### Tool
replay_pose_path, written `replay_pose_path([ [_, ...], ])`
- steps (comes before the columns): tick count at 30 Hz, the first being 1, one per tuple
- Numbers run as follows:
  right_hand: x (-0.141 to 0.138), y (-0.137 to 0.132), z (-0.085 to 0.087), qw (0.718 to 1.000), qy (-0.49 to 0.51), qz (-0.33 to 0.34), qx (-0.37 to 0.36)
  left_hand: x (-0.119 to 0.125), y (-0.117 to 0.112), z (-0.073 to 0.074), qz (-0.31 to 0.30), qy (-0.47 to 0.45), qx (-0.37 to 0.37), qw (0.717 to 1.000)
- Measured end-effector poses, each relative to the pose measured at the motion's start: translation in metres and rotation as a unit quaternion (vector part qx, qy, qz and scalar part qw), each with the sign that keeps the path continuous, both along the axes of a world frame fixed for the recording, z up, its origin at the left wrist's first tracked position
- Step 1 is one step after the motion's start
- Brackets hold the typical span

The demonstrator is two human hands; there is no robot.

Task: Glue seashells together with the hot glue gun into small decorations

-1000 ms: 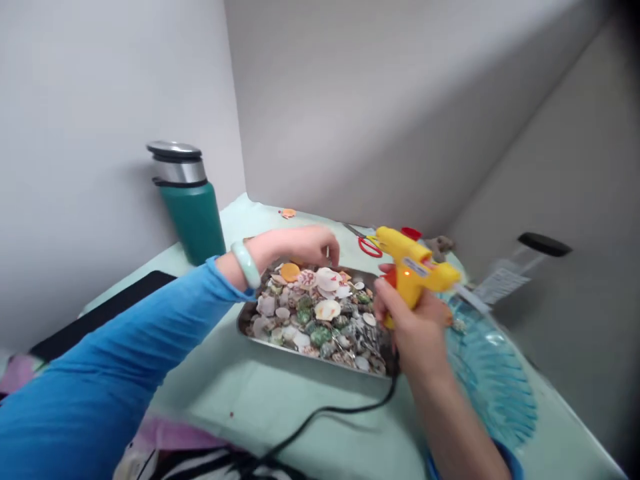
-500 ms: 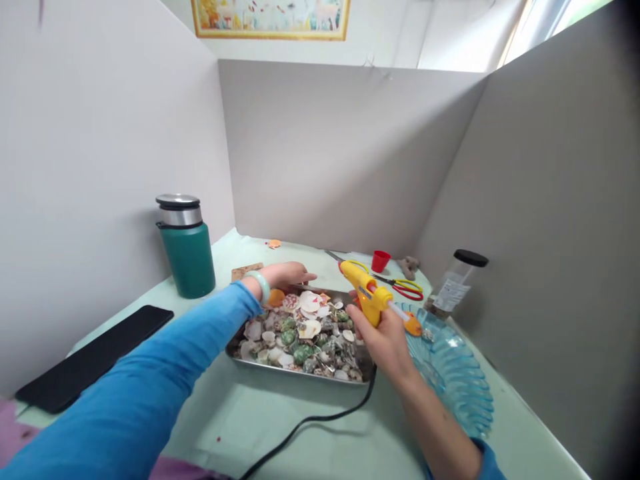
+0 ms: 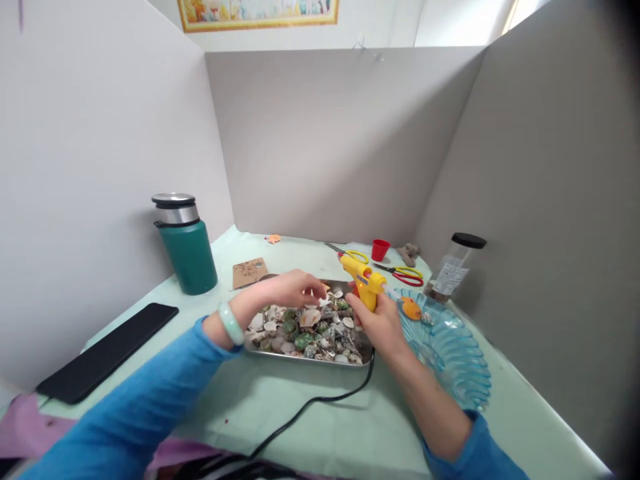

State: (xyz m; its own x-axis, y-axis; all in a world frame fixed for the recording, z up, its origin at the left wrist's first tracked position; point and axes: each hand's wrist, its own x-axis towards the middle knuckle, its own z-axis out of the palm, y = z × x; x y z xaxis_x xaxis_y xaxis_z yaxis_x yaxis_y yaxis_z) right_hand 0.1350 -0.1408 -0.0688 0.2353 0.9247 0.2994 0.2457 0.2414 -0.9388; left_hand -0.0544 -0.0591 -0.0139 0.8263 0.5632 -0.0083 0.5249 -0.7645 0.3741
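My right hand [image 3: 383,327] is wrapped round a yellow hot glue gun [image 3: 367,283], its nozzle pointing up and left. From the gun a black cord [image 3: 330,399] runs down past the tray to the near edge. My left hand [image 3: 295,290], with a pale green bangle [image 3: 231,325] at the wrist, hovers over the far part of a metal tray [image 3: 310,359]. Its fingers are loosely bent and somewhat apart, and nothing is visibly held; the thumb is mostly hidden. Under it the tray is full of shells [image 3: 303,341], white, green and brown.
Right of the tray lies a blue glass plate [image 3: 463,363] holding an orange shell [image 3: 411,308]. Behind stand a red cup [image 3: 380,250], scissors [image 3: 405,275], and a black-lidded jar [image 3: 453,270]. Left are a green bottle [image 3: 187,257], a black phone-like slab [image 3: 110,350], and a brown card [image 3: 249,273].
My left hand has drawn back from the tray's far rim and moved right, over the shells. The brown card is now more exposed. My right hand keeps hold of the glue gun.
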Motion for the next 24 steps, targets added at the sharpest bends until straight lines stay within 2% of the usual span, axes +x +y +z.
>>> replay_pose_path([
  [3,-0.002,0.003,-0.005,1.000,-0.017,-0.005,0.014,0.000,-0.024,-0.005,0.005,0.077,0.030,0.997],
  [5,-0.002,0.005,-0.008,0.999,-0.027,-0.008,0.020,0.001,-0.029,-0.008,0.023,0.095,0.055,0.994],
  [9,-0.001,0.006,-0.011,0.998,-0.053,-0.013,0.031,-0.004,-0.021,-0.014,0.062,0.081,0.090,0.991],
  [14,-0.001,0.005,-0.010,0.998,-0.066,0.008,0.015,-0.024,-0.001,-0.018,0.132,-0.005,0.104,0.986],
  [21,-0.009,0.005,0.013,0.993,0.049,0.091,-0.059,-0.027,0.005,-0.016,0.230,-0.125,-0.036,0.964],
  [24,-0.014,0.005,0.018,0.991,0.066,0.104,-0.057,-0.024,0.003,-0.020,0.212,-0.181,-0.119,0.953],
])
